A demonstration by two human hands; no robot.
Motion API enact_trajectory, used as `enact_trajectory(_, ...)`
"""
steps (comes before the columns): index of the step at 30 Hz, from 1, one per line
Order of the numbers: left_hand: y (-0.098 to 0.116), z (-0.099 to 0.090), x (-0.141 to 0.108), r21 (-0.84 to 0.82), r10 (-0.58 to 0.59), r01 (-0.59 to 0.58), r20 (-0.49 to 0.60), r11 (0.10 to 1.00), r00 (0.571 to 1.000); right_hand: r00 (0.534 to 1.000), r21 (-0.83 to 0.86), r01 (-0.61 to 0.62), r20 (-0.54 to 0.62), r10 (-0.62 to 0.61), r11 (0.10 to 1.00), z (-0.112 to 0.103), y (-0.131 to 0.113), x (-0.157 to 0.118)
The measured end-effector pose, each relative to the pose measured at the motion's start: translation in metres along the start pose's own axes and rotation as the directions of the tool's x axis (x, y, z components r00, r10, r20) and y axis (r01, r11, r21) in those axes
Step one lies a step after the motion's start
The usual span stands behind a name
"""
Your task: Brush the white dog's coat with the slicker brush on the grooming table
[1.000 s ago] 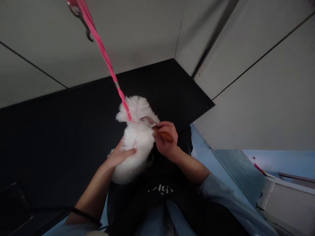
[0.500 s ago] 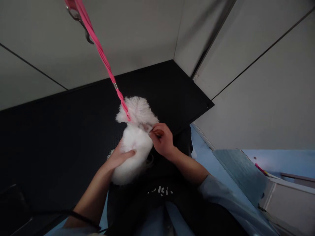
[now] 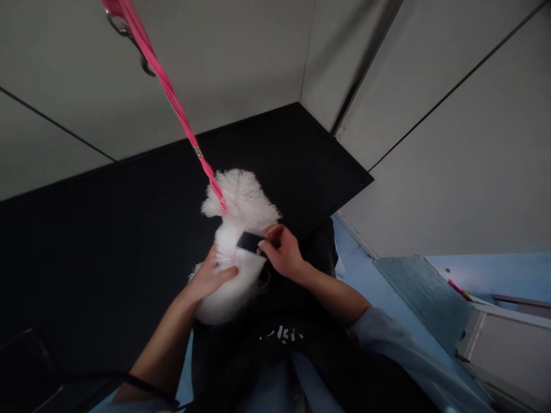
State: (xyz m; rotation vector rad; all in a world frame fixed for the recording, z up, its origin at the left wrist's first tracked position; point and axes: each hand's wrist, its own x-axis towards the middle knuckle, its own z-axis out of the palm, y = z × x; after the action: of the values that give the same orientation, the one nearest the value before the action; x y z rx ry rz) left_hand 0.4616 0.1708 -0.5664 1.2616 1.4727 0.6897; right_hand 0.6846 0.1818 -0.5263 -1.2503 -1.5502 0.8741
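A small white fluffy dog (image 3: 232, 295) is on the black-topped table (image 3: 107, 229), its curly head farther from me than its back. My left hand (image 3: 210, 279) is wrapped round its left side, with the thumb lying on the back and the other fingers partly hidden in fur. In my right hand (image 3: 284, 250) is a slicker brush (image 3: 250, 241), pinched by its handle. The brush's dark rectangular head lies over the fur behind the neck, slightly blurred. A twisted pink grooming loop (image 3: 178, 106) runs down to the dog's neck.
A metal hook (image 3: 147, 66) hangs beside the pink loop. Grey wall panels (image 3: 241, 63) border the table's far side and right. A dark apron (image 3: 275, 355) covers my front, close to the dog. Lower right, a pale box-like unit (image 3: 503, 338) stands by the blue floor.
The brush has come down from beside the dog's neck onto its upper back, and its dark head now shows. My left hand keeps its hold. The view has shifted slightly.
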Motion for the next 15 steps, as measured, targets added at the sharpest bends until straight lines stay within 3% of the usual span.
enact_trajectory(2, -0.001, -0.001, 0.001, 0.026, 0.016, -0.016, 0.007, 1.000, 1.000, 0.989, 0.007, 0.066, -0.130, -0.065, 0.998, -0.001, 0.004, -0.002)
enact_trajectory(6, 0.000, -0.001, 0.002, 0.074, 0.043, -0.045, 0.029, 0.996, 0.999, 0.997, 0.054, 0.068, 0.020, -0.070, 0.996, -0.001, 0.009, -0.007)
enact_trajectory(10, 0.006, 0.000, 0.000, 0.082, 0.004, -0.005, 0.011, 0.997, 1.000, 0.977, 0.050, 0.144, -0.167, -0.134, 0.988, -0.001, 0.011, -0.012)
enact_trajectory(13, 0.009, 0.000, 0.000, 0.081, -0.021, 0.019, 0.030, 0.997, 0.999, 0.986, 0.103, 0.160, -0.065, -0.154, 0.982, 0.000, 0.012, -0.013)
enact_trajectory(15, 0.008, 0.000, 0.001, 0.096, -0.031, 0.030, 0.001, 0.995, 1.000, 0.988, 0.108, 0.141, -0.084, -0.132, 0.984, -0.002, 0.011, -0.010)
